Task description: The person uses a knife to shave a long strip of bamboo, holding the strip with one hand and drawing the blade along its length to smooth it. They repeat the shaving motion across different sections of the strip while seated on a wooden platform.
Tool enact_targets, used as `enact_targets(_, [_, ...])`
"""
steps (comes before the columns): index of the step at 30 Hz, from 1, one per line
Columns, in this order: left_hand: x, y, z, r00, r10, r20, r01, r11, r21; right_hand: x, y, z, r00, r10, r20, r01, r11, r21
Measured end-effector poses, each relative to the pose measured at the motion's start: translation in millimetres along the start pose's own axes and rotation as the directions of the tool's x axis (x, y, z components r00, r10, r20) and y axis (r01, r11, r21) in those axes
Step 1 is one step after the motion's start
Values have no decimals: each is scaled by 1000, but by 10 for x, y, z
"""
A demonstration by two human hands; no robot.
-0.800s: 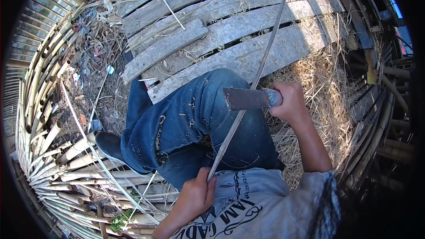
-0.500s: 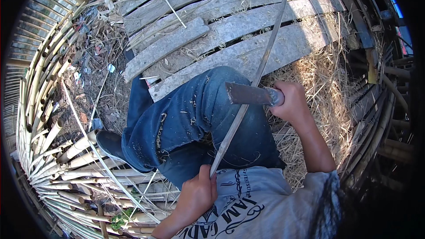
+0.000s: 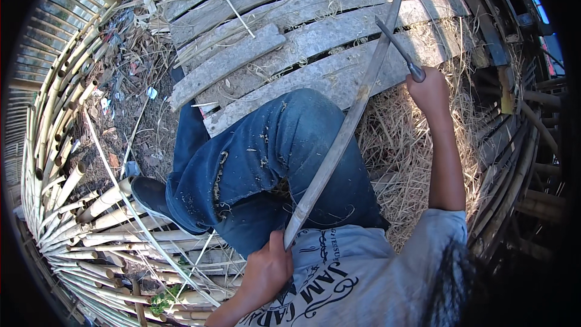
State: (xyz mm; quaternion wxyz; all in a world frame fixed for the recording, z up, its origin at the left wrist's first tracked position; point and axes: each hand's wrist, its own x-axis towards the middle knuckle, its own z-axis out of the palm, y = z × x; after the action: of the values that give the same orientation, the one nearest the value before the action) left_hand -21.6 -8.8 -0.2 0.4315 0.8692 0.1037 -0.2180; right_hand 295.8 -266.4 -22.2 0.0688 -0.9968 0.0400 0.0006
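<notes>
Brown wooden strip (image 3: 345,135) runs slantwise from the left hand (image 3: 266,274) up across the jeans (image 3: 310,122) and over the grey boards (image 3: 327,80). The left hand pinches it at its near end, thumb and fingers closed, so nearly the whole length lies beyond the grip. The right hand (image 3: 430,94) is wrapped round the handle of a knife (image 3: 396,45), above the straw (image 3: 408,175); the blade passes across the strip's upper part. Seen almost edge-on, its flat face is hard to make out, and I cannot tell whether it touches. The left palm hides the strip's tip.
</notes>
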Motion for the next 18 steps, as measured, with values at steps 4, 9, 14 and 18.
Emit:
enact_targets(4, [30, -5, 25, 998, -26, 50, 28, 998, -57, -406, -149, 21, 959, -270, 86, 251, 951, 179])
enact_targets(9, [110, -3, 34, 999, -25, 43, 29, 994, -105, -800, -255, 192, 891, -429, 152, 372, 878, 301])
enact_targets(14, [114, 67, 59, 997, -62, 49, 68, 988, -137, -488, -224, 285, 900, -429, 71, 410, 891, 196])
enact_targets(18, [-57, 52, 97, 998, -46, 32, 49, 994, -102, 114, -86, 235, 999, -13, 50, 7, 994, 112])
